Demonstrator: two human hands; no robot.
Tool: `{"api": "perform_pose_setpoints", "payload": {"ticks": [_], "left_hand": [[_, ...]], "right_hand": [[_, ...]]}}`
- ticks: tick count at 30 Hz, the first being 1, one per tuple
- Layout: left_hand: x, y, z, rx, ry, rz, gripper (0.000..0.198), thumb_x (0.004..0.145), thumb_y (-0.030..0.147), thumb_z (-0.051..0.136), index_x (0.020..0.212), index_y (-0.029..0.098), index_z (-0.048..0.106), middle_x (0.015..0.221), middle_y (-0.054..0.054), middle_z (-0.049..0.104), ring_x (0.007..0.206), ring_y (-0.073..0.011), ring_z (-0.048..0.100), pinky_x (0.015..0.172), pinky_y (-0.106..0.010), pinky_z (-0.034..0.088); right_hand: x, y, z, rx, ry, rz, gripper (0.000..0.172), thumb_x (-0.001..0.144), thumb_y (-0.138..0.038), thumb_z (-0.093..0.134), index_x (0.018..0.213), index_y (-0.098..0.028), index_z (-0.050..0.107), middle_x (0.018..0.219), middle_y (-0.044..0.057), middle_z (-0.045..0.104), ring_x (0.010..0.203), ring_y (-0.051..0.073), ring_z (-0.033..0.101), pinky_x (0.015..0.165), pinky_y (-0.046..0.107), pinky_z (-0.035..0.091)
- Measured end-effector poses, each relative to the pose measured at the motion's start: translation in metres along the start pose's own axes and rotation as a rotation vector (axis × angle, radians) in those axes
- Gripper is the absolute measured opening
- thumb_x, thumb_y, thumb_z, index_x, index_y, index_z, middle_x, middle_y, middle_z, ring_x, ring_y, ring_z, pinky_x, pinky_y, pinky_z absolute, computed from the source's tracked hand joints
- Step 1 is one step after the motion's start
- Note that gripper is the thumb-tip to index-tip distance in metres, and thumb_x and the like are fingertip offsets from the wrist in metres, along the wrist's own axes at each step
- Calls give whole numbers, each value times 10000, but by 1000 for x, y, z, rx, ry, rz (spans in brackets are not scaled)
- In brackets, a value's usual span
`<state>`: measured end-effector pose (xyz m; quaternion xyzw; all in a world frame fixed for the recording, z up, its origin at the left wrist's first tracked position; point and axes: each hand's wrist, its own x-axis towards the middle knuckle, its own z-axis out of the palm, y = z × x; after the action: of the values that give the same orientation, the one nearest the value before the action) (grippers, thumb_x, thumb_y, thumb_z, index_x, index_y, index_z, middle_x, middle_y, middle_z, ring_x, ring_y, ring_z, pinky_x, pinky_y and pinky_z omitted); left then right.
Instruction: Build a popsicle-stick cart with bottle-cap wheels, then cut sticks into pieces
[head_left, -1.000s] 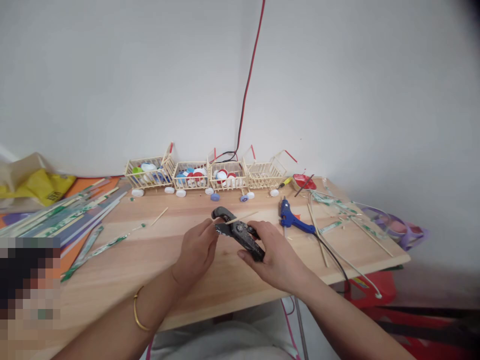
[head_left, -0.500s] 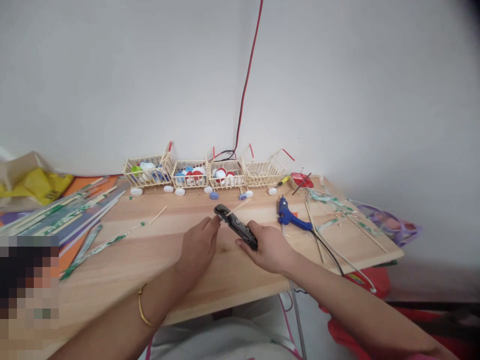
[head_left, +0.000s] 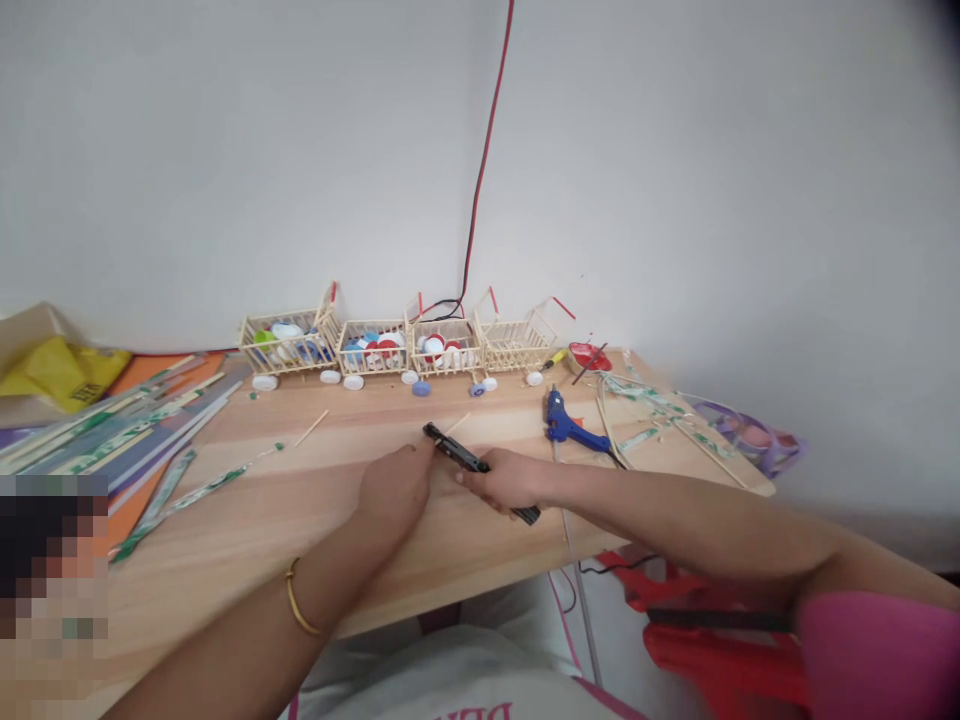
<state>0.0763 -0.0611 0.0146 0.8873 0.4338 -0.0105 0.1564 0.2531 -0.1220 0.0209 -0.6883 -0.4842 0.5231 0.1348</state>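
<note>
My right hand (head_left: 506, 482) is wrapped round a black utility knife (head_left: 457, 452), whose front end points away to the left. A thin wooden stick (head_left: 460, 424) crosses the knife near its front end, and its far tip sticks out beyond. My left hand (head_left: 395, 487) is closed at the knife's front end, with its fingers pinched on the near end of the stick. The fingertips and the blade edge are hidden. A blue glue gun (head_left: 571, 425) lies on the table to the right of my right hand.
Several small stick-built carts stand along the wall, including a left cart (head_left: 289, 345) filled with bottle caps. Wrapped sticks (head_left: 135, 420) lie at the left, beside a yellow bag (head_left: 64, 370). A red dish (head_left: 590, 356) sits at the back right. A red stool (head_left: 720, 660) is below.
The knife has rolled in my right hand and swung a little lower, and my right forearm now lies flatter. The view has shifted slightly. My left hand still pinches the stick.
</note>
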Motion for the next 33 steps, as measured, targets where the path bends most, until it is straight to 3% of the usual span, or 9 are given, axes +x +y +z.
{"api": "perform_pose_setpoints", "payload": {"ticks": [6, 14, 20, 28, 33], "left_hand": [[-2, -2, 3, 21, 29, 29, 365, 923, 158, 326, 1239, 153, 509, 966, -165, 677, 855, -279, 679, 710, -356, 487], [-2, -1, -2, 79, 7, 45, 383, 930, 149, 310, 1269, 153, 489, 976, -157, 680, 885, -302, 683, 710, -397, 512], [-1, -6, -2, 68, 7, 89, 367, 942, 171, 313, 1260, 151, 495, 996, -146, 696, 936, -302, 675, 756, -407, 511], [0, -6, -3, 66, 7, 85, 386, 941, 175, 320, 1287, 145, 487, 1008, -161, 699, 935, -317, 678, 747, -414, 510], [0, -7, -3, 66, 5, 73, 392, 949, 183, 311, 1302, 149, 478, 1020, -166, 700, 932, -322, 683, 740, -421, 510]], "right_hand": [[-7, -7, 3, 87, -19, 22, 511, 760, -640, 624, 577, -206, 426, 415, -64, 400, 330, 74, 356, 312, 202, 299], [-9, -14, 8, 91, -44, 122, 434, 916, -454, 510, 586, -195, 400, 413, -75, 376, 326, 67, 353, 327, 196, 330], [-4, -6, 9, 97, -50, 117, 465, 871, -544, 553, 598, -201, 398, 425, -80, 377, 330, 70, 362, 334, 208, 343], [2, -5, 7, 21, -58, 156, 458, 883, -578, 498, 643, -190, 450, 441, -52, 460, 353, 98, 459, 384, 234, 439], [7, -9, -1, -180, -119, 105, 493, 899, -596, 438, 642, -177, 479, 468, 5, 559, 381, 118, 516, 404, 234, 447]]}}
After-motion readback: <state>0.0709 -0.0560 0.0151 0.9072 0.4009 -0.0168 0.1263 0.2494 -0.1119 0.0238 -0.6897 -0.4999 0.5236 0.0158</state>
